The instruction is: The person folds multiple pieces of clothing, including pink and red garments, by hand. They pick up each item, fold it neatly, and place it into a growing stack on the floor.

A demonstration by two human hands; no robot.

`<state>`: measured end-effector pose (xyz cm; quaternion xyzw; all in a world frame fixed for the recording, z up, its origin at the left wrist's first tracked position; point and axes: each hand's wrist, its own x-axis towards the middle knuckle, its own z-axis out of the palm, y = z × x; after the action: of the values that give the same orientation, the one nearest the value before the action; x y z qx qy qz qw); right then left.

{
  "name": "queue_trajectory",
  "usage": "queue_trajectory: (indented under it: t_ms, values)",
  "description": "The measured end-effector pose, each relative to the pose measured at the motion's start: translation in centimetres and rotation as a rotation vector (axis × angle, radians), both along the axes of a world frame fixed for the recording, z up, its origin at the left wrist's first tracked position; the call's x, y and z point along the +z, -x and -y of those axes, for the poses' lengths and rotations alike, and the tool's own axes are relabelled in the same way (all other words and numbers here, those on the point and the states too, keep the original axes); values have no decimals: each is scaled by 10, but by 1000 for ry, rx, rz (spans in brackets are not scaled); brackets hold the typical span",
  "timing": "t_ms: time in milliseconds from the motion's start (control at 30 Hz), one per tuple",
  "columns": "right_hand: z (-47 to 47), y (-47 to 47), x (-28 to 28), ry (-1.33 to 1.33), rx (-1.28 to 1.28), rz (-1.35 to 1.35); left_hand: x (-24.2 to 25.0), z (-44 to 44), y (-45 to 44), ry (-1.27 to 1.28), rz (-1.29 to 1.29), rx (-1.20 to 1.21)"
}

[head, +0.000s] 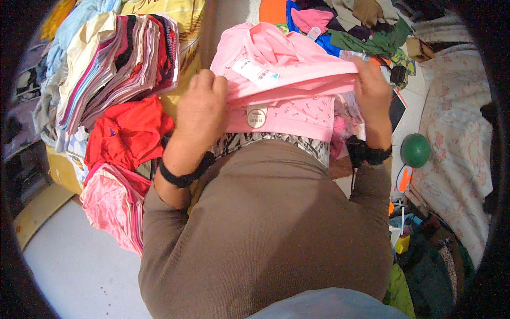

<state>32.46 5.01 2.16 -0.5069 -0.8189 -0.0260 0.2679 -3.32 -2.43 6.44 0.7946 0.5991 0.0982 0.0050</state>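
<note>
A pink garment with a printed paper tag (pixel 287 52) is stretched between my two hands by its edge. My left hand (pixel 203 101) grips its left end, and my right hand (pixel 372 95) grips the right end; the fingertips are partly hidden. Just below it lies another pink piece of cloth with a small pattern and an oval label (pixel 293 115), over black-and-white patterned fabric (pixel 249 139) at my lap. Whether the two pink pieces are one garment I cannot tell. Black bands circle both my wrists.
At left stand stacked folded clothes (pixel 123 60), beside a crumpled red cloth (pixel 127 131) and a folded pink pile (pixel 113 199). Mixed clothes (pixel 370 32) lie at the upper right. A green balloon-like ball (pixel 415 150) sits at right near a floral sheet (pixel 454 139).
</note>
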Motion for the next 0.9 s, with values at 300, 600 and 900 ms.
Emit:
queue_trajectory:
  t_ms: [300,600,900]
  values:
    - [-40,-30,152,-177,70,-131,159,-82,50,-709,-121,-318]
    - [-69,-13,237,84,-91,-382,222,-144,47,-25,530,-23]
    - [-95,11,191,146,62,-911,207,-163,64,13,737,-106]
